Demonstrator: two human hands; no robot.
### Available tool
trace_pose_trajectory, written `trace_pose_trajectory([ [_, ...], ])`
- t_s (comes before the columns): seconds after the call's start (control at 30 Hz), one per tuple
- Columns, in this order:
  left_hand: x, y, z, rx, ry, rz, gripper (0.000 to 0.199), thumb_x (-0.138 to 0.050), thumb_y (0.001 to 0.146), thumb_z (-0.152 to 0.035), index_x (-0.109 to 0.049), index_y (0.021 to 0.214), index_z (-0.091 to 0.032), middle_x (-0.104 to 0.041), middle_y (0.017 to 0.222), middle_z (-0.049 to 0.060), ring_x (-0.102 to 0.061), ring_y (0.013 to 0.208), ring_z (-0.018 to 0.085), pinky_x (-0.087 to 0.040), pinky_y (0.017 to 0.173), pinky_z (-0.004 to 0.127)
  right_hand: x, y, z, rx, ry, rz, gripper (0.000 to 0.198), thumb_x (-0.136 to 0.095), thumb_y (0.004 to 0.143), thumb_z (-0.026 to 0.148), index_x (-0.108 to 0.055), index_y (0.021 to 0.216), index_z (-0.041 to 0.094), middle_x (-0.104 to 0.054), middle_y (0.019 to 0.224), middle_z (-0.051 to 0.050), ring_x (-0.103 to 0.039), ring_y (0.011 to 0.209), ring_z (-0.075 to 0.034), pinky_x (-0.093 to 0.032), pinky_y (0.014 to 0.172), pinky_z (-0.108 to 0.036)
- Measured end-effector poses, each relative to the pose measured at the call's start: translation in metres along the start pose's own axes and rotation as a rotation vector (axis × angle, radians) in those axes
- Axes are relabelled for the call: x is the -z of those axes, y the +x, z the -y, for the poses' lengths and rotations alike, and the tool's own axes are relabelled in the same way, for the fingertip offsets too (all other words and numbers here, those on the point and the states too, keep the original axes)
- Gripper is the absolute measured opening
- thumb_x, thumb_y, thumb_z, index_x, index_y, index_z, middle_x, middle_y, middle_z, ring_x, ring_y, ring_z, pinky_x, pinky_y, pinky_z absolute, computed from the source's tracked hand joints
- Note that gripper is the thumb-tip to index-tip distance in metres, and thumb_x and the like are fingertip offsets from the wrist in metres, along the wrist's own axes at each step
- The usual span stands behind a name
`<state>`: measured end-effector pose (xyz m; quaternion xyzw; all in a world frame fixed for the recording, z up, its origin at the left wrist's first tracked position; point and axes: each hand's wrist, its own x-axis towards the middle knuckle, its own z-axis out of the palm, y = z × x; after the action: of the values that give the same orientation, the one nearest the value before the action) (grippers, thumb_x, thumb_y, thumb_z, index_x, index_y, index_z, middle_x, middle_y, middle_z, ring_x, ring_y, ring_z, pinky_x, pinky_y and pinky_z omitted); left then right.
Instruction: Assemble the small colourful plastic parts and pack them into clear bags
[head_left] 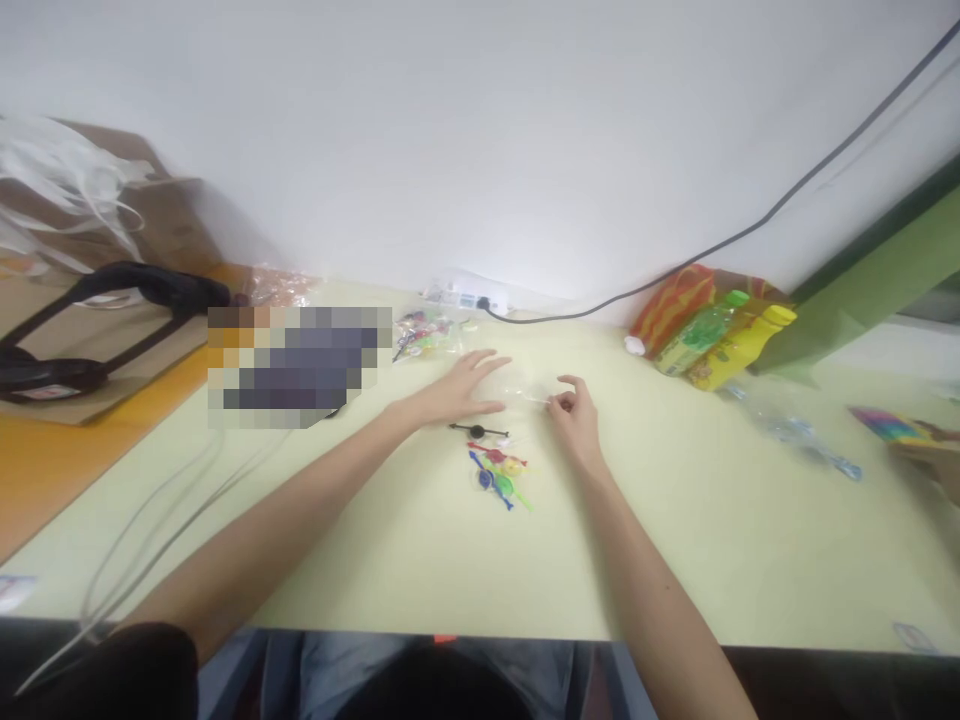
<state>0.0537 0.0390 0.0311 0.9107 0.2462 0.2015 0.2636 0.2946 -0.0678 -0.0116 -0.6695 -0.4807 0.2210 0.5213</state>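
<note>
On a dial centred on the clear film (517, 388), with 12 at the wall (450, 150), the black frame (71, 300) lies between 9 and 10, farthest out; nearer in, on the table (390, 590), comes a dark thing (315, 365), too blocky to name; the pack (424, 335) of small coloured parts sits at 10; the left hand (454, 390) is at 9, fingers spread and thumb apart, just beside the film; whether it touches, I cannot tell; the strip (465, 293) is at 11.

The loose spinners lie from 7 to 6; the black one (478, 432) is the closest to the left hand, its length running nearly 9 to 3; the blue one (486, 479) slants 10 to 4; the red one (496, 456) and the green one (504, 485) lie against or just beside it.

The film lies between the hands, its long axis seemingly 9 to 3, though its outline is faint; the right hand (576, 420), at 3 to 4, is the nearer, thumb and finger pinching its right end; the green bottle (705, 335) and yellow bottle (739, 350) stand beyond, past 2.
</note>
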Motion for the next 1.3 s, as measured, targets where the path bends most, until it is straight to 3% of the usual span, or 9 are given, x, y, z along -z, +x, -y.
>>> trace_pose_trajectory([
  [0.07, -0.003, -0.005, 0.003, 0.054, -0.114, -0.076, 0.065, -0.059, 0.096, -0.057, -0.042, 0.155, -0.033, -0.034, 0.163, 0.01, -0.033, 0.152, 0.031, -0.034, 0.123, 0.049, -0.001, 0.002, -0.001, 0.0, -0.007, 0.005, 0.047, -0.058, 0.08, 0.034, -0.055, 0.125, 0.023, -0.068, 0.078, 0.001, -0.064, 0.074, -0.02, -0.048, 0.077, -0.034],
  [0.17, -0.011, -0.008, 0.01, 0.247, -0.35, -0.318, 0.056, -0.061, 0.095, -0.053, -0.052, 0.145, -0.029, -0.047, 0.15, 0.013, -0.058, 0.128, 0.026, -0.055, 0.099, 0.04, -0.003, 0.002, 0.004, 0.013, 0.062, 0.029, 0.048, -0.059, 0.081, 0.037, -0.053, 0.127, 0.022, -0.069, 0.081, 0.0, -0.066, 0.078, -0.02, -0.05, 0.079, -0.034],
  [0.23, -0.016, -0.007, 0.015, 0.418, -0.565, -0.466, 0.056, -0.069, 0.09, -0.052, -0.056, 0.137, -0.024, -0.057, 0.134, 0.014, -0.068, 0.102, 0.021, -0.058, 0.081, 0.033, -0.006, 0.001, 0.008, 0.031, 0.136, 0.037, 0.048, -0.06, 0.082, 0.039, -0.052, 0.127, 0.022, -0.068, 0.081, 0.0, -0.065, 0.076, -0.02, -0.05, 0.077, -0.034],
  [0.33, -0.02, -0.003, 0.018, 0.53, -0.813, -0.541, 0.051, -0.076, 0.084, -0.055, -0.062, 0.117, -0.018, -0.068, 0.103, 0.01, -0.067, 0.075, 0.015, -0.051, 0.064, 0.025, -0.009, -0.003, 0.015, 0.055, 0.228, 0.027, 0.046, -0.062, 0.082, 0.04, -0.049, 0.123, 0.024, -0.067, 0.08, 0.001, -0.063, 0.073, -0.018, -0.05, 0.076, -0.033],
  [0.5, -0.019, -0.003, 0.013, 0.511, -0.856, -0.623, 0.046, -0.075, 0.084, -0.059, -0.057, 0.085, -0.017, -0.067, 0.081, 0.004, -0.059, 0.065, 0.01, -0.044, 0.059, 0.02, -0.017, -0.011, 0.027, 0.117, 0.269, 0.047, 0.034, -0.061, 0.087, 0.048, -0.049, 0.11, 0.026, -0.067, 0.082, 0.001, -0.061, 0.072, -0.017, -0.049, 0.073, -0.03],
  [0.63, -0.014, -0.006, 0.012, 0.448, -0.903, -0.694, 0.042, -0.077, 0.083, -0.056, -0.056, 0.089, -0.02, -0.062, 0.078, -0.001, -0.057, 0.065, 0.008, -0.044, 0.059, 0.018, -0.024, -0.016, 0.036, 0.13, 0.284, 0.133, 0.038, -0.051, 0.095, 0.059, -0.06, 0.101, 0.023, -0.068, 0.087, -0.003, -0.061, 0.072, -0.017, -0.048, 0.069, -0.03],
  [0.83, -0.01, -0.009, 0.015, 0.416, -0.988, -0.771, 0.047, -0.081, 0.08, -0.056, -0.064, 0.106, -0.02, -0.068, 0.088, 0.002, -0.059, 0.069, 0.009, -0.048, 0.064, 0.021, -0.033, -0.022, 0.041, 0.111, 0.226, 0.194, 0.041, -0.072, 0.081, 0.06, -0.071, 0.091, 0.02, -0.073, 0.093, -0.007, -0.065, 0.085, -0.021, -0.05, 0.076, -0.033],
  [1.03, -0.015, -0.011, 0.017, 0.507, -1.004, -0.762, 0.047, -0.074, 0.085, -0.062, -0.065, 0.084, -0.016, -0.062, 0.077, 0.002, -0.057, 0.066, 0.009, -0.045, 0.059, 0.02, -0.036, -0.026, 0.043, 0.189, 0.199, 0.163, 0.032, -0.072, 0.084, 0.053, -0.075, 0.084, 0.022, -0.074, 0.09, -0.006, -0.065, 0.085, -0.022, -0.049, 0.076, -0.035],
  [1.3, -0.013, -0.012, 0.023, 0.431, -0.904, -0.917, 0.026, -0.073, 0.089, -0.043, -0.069, 0.095, -0.018, -0.058, 0.073, -0.001, -0.044, 0.054, 0.007, -0.035, 0.051, 0.021, -0.04, -0.032, 0.051, 0.205, 0.192, 0.189, 0.027, -0.072, 0.084, 0.05, -0.075, 0.081, 0.023, -0.074, 0.091, -0.006, -0.065, 0.087, -0.022, -0.05, 0.077, -0.036],
])
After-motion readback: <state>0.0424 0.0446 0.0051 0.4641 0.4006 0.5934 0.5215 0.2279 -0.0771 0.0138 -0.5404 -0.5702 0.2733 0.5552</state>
